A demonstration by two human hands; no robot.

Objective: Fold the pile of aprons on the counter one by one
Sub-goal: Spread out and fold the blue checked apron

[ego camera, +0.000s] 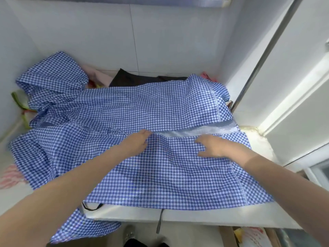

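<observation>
1. Blue-and-white checked cloth covers most of the white counter (204, 215): this is the apron (114, 111) being worked on, spread wide and wrinkled, with one bunched part heaped at the far left against the tiled wall (99, 38).
2. Its far half lies folded toward the person, and the folded edge runs across the middle, showing a strip of pale grey lining (201, 130) on the right.
3. At the near left a corner of the apron hangs over the counter's front edge, and a thin grey strap (159, 221) dangles there too.
4. The left hand (138, 140) lies flat on the cloth with fingers straight and close together, the tips right at the folded edge.
5. The right hand (214, 145) presses palm-down just beside it, fingers spread and thumb out (neither hand grips the fabric).
6. Behind the apron, a dark cloth (131, 78) and a pale pink cloth (99, 75) lie by the wall.
7. Pink-and-white striped fabric (10, 175) shows at the far left of the counter, and a green-edged piece (21, 102) sits under the bunched part.
</observation>
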